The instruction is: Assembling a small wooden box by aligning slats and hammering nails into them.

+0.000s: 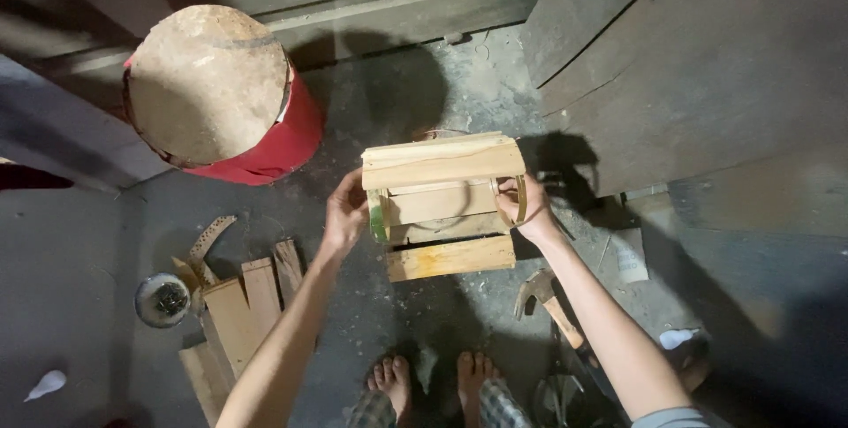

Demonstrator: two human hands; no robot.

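Observation:
I hold a small box-like frame of pale wooden slats [442, 203] above the concrete floor, between both hands. My left hand [344, 214] grips its left end, where a green-edged curved bamboo piece shows. My right hand [521, 207] grips the right end, fingers wrapped round a curved bamboo strip. The frame's lowest slat [450, 258] is yellowish. My bare feet [433, 379] stand just below it.
A hammer [548, 300] lies on the floor by my right forearm. Loose wooden slats [238, 304] and a toothed curved blade [208, 242] lie at left, beside a small round tin [162, 299]. A red drum [230, 92] with a stone-like top stands behind. Dark boards [707, 66] lean at right.

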